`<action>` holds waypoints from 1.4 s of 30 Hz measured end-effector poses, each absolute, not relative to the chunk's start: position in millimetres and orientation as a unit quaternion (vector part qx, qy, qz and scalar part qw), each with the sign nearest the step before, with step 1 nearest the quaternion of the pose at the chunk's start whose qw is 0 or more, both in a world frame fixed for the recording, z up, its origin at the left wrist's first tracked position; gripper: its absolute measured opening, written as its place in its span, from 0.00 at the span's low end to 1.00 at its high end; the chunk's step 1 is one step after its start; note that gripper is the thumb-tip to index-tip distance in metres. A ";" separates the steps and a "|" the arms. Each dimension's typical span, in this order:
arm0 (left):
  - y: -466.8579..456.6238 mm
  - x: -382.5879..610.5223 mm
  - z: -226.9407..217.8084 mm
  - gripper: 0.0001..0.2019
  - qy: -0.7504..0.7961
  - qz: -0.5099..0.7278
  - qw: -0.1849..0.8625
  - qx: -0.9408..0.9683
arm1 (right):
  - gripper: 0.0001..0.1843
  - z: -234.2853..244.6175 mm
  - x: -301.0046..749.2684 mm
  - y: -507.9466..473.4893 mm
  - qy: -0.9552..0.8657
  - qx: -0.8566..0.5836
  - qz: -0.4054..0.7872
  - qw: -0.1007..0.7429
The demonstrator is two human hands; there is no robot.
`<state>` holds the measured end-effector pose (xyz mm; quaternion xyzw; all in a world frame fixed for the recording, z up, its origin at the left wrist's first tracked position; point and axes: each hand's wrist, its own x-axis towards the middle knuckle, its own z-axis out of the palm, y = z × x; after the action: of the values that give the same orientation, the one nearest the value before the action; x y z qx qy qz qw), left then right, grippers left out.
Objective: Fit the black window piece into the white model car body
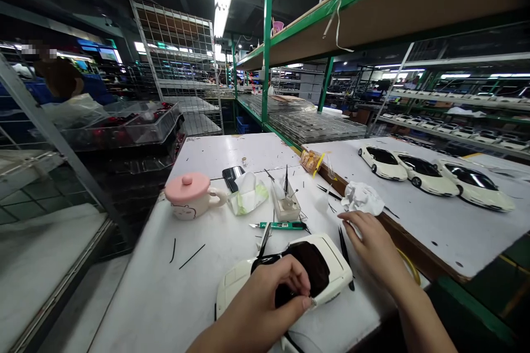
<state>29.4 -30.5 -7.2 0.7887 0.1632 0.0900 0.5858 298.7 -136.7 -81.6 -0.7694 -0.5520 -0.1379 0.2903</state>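
Observation:
A white model car (331, 256) with a dark roof and windows lies on the white table in front of me. My left hand (273, 303) is over its near side, fingers curled and thumb close to the fingertips; anything pinched there is too small to make out. To the right, my right hand (368, 242) reaches over the table with its fingers stretched forward and apart, holding nothing I can see. Black tweezers (344, 251) lie between the car and that hand. A crumpled white cloth (362, 198) is just beyond its fingers. A green craft knife (284, 225) lies behind the car.
A pink-lidded mug (188, 198), a phone (232, 176), a tissue pack (248, 196) and a small tool holder (285, 204) stand farther back. Three white model cars (426, 174) sit on the right table beyond a wooden ledge. A snack bag (311, 161) lies by the ledge.

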 end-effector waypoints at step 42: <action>-36.7 30.7 -12.5 0.03 0.172 0.158 0.615 0.753 | 0.18 0.6 295.6 -77.1 -0.690 -0.632 0.240 0.259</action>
<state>30.7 -36.7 -12.5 0.7526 0.1724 0.1583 0.6155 295.6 -77.1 0.6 -0.6323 -0.6896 0.2398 0.2592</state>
